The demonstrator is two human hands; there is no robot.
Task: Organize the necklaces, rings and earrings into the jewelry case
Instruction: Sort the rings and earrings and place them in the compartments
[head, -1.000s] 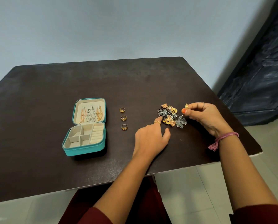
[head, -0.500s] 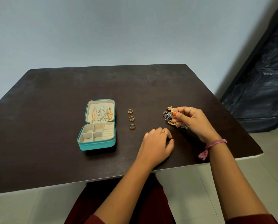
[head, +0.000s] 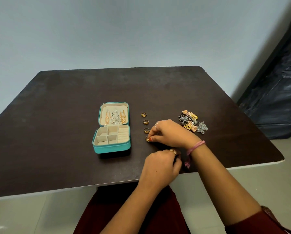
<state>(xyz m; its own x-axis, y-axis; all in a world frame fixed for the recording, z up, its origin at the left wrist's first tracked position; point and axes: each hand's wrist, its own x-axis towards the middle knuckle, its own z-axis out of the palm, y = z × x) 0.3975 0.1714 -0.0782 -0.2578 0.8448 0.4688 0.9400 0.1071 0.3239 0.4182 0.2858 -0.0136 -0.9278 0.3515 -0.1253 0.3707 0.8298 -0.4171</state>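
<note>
An open teal jewelry case (head: 111,148) lies on the dark table (head: 60,132). Necklaces (head: 115,117) hang inside its raised lid, and its beige compartments look empty. Three gold rings stand in a column right of the case: a far one (head: 144,114), a middle one (head: 146,122) and a near one (head: 146,130). My right hand (head: 171,133) pinches a fourth gold ring (head: 147,139) just below that column, low over the table. My left hand (head: 160,168) is curled near the table's front edge, wearing a gold ring; what it holds is hidden. A pile of earrings (head: 193,122) lies to the right.
The table's front edge runs just under my left wrist, with pale floor tiles (head: 23,215) below. A dark cabinet (head: 280,98) stands to the right of the table. The wall (head: 124,31) is close behind the table's far edge.
My right hand left the earring pile and moved left to the ring column, now pinching a gold ring. My left hand curled up and drew back toward the front edge.
</note>
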